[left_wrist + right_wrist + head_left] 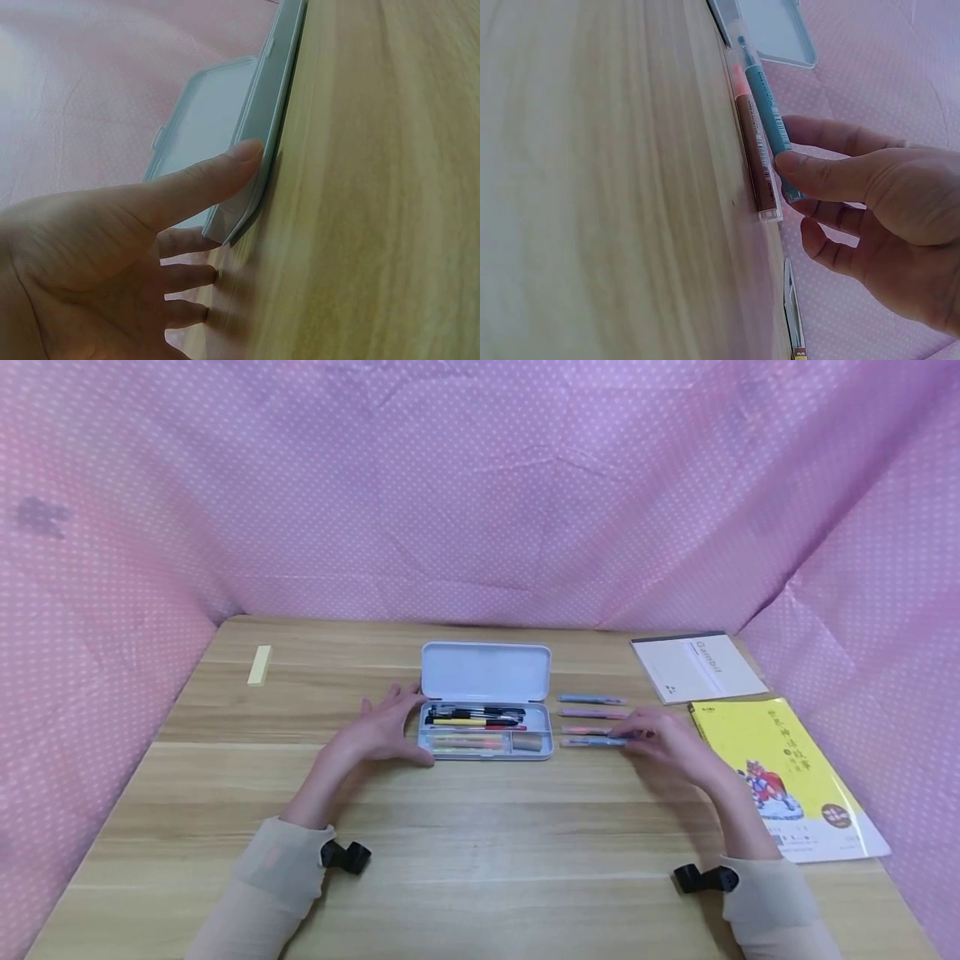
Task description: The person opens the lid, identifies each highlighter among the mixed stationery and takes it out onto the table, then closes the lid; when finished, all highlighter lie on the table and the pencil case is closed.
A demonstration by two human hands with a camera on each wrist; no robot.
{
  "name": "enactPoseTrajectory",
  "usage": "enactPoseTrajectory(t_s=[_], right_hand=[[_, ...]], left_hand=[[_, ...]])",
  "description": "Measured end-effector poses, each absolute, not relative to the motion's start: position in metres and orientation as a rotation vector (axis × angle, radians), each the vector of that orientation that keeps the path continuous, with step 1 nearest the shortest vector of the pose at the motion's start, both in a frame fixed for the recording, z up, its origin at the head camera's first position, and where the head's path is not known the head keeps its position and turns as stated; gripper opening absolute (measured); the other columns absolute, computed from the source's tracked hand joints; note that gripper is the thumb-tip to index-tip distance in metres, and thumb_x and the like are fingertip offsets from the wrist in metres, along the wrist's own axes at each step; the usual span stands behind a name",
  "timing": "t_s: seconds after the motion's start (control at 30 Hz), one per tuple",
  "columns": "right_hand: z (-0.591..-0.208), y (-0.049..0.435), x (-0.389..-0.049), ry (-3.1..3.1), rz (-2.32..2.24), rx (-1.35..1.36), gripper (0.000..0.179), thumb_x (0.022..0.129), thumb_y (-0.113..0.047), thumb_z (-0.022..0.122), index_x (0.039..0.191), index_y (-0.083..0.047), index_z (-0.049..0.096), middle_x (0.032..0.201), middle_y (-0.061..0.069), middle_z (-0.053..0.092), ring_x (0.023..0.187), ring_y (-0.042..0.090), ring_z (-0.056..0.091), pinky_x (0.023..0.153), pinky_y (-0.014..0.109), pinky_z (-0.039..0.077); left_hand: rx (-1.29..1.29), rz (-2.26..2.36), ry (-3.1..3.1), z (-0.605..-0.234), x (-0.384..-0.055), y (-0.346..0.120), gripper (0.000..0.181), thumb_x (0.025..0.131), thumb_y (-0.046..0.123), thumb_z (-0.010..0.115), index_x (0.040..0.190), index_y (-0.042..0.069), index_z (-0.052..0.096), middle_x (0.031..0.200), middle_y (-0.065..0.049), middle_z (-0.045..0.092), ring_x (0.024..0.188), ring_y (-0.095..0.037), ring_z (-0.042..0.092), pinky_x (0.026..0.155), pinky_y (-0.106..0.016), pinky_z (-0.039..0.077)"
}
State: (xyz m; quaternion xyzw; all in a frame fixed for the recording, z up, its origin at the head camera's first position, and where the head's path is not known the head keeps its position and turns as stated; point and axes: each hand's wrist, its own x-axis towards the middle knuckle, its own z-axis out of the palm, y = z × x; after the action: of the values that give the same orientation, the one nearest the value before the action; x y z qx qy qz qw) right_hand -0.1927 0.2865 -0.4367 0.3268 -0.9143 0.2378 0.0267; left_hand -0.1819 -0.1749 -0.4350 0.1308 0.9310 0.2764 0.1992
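Note:
My left hand holds the left end of an open, pale blue pencil case. Its thumb lies on the case's front wall, the index finger reaches the back corner, and the other fingers are spread beside it. Black pens, a yellow-and-black pen and highlighters lie inside. To the right of the case, my right hand pinches the end of a blue highlighter between thumb and fingers. A highlighter with a reddish tip lies alongside it on the table.
Behind these lie a purple highlighter and another blue highlighter. A yellow booklet and a grey notebook are at the right. A pale yellow strip lies at the back left of the wooden table. Pink dotted cloth surrounds it.

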Motion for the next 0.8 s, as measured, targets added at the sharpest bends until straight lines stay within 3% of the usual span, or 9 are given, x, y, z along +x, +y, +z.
enactPoseTrajectory(t_s=[0.8], right_hand=[[-0.4356, 0.2816, -0.1892, -2.883, 0.627, 0.997, 0.024, 0.081, 0.004, 0.081, 0.098, -0.013, 0.08, 0.098, 0.001, 0.078, 0.092, 0.021, 0.074, 0.081, 0.04, 0.062]], left_hand=[[0.363, 0.755, 2.61, -0.4352, -0.1823, -0.1743, 0.106, 0.074, 0.044, 0.089, 0.159, 0.009, 0.035, 0.173, -0.021, 0.011, 0.159, -0.05, 0.002, 0.118, -0.082, -0.003]])
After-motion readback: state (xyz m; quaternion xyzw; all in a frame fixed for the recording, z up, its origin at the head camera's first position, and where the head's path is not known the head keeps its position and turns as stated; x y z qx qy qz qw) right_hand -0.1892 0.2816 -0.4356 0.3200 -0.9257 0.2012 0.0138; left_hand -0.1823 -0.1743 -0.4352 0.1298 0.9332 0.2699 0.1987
